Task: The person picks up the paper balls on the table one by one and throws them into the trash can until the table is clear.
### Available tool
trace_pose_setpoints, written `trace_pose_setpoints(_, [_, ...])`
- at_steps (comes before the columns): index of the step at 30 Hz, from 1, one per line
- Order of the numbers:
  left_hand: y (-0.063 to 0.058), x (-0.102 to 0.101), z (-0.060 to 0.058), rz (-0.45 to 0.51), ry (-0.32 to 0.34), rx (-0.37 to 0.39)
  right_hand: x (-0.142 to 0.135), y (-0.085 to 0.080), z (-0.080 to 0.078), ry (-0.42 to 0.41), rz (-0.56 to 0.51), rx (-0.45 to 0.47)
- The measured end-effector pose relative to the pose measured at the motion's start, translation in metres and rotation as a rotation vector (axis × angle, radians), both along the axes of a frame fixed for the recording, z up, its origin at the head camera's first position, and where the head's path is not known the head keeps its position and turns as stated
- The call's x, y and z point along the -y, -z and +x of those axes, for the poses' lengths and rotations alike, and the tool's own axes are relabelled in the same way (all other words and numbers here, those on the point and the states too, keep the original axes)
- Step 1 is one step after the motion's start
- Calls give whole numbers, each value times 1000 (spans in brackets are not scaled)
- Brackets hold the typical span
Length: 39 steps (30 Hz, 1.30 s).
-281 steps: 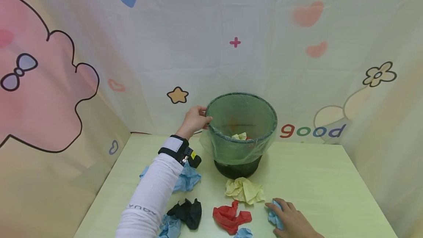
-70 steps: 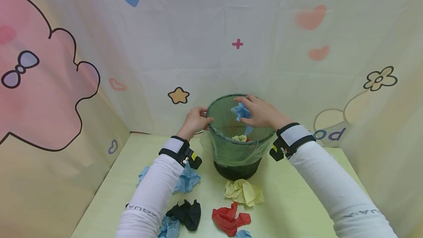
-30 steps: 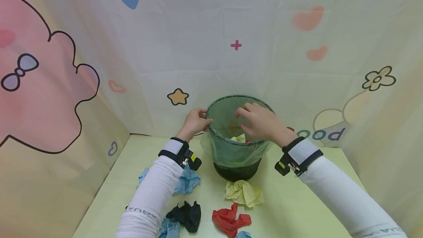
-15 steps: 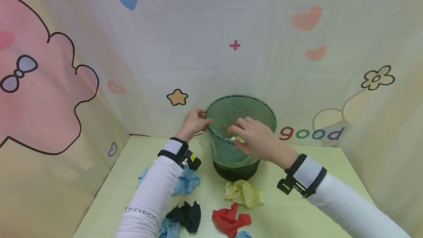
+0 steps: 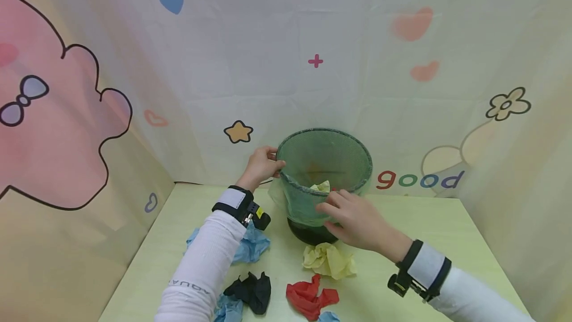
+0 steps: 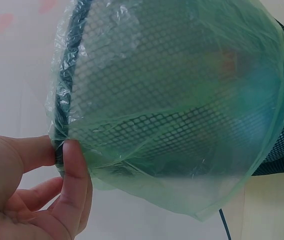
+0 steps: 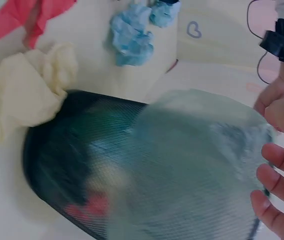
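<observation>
A dark mesh wastebasket (image 5: 308,232), lined with a thin green plastic bag (image 5: 308,208), stands upright at the table's back. My left hand (image 5: 260,167) pinches its rim on the left; in the left wrist view the thumb and fingers (image 6: 74,170) clasp the bag-covered edge. My right hand (image 5: 357,220) is in front of the wastebasket, fingers loosely bent and holding nothing. Inside lies a crumpled yellow paper (image 5: 321,186), and red shows through the mesh in the right wrist view. Another crumpled yellow paper (image 5: 329,261) lies just before the base.
Nearer on the table (image 5: 415,242) are a crumpled red paper (image 5: 311,298) and a black one (image 5: 251,292). Crumpled blue paper (image 5: 253,246) lies partly behind the left forearm, with more blue pieces at the front. A printed curtain (image 5: 339,93) hangs behind the table.
My right hand first gripped blue paper on the table, then held it over the wastebasket and let it go. It has since drawn back toward me, emptied. My left hand stays on the rim.
</observation>
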<state>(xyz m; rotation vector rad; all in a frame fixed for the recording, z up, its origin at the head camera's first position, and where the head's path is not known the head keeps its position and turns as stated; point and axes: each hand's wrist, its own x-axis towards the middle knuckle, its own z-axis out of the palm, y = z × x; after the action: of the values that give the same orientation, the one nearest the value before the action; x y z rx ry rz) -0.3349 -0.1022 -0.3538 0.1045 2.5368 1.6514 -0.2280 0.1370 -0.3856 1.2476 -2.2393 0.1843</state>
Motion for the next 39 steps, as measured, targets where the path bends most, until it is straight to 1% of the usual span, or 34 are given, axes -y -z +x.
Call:
trace_pose_setpoints(7, [-1, 0, 0, -6, -2, 5, -4, 35, 9, 17, 5, 105])
trace_pose_setpoints(11, [-1, 0, 0, -5, 0, 9, -5, 54, 14, 42, 37, 197])
trace_pose_setpoints(15, [-2, 1, 0, -5, -3, 9, -6, 69, 16, 78, 65, 284])
trace_pose_setpoints(19, [-1, 0, 1, -2, -7, 12, -8, 81, 17, 111, 78, 343])
trace_pose_setpoints(22, [-1, 0, 1, 1, -9, 16, -9, 89, 16, 126, 85, 375])
trace_pose_setpoints(27, [-1, 0, 1, 8, -12, 18, -11, 103, 13, 151, 113, 401])
trace_pose_setpoints(35, [-2, 0, 2, 5, -12, 17, -9, 125, 9, 166, 138, 443])
trace_pose_setpoints(39, [-2, 0, 2, 5, -11, 18, -8, 133, 7, 180, 159, 495])
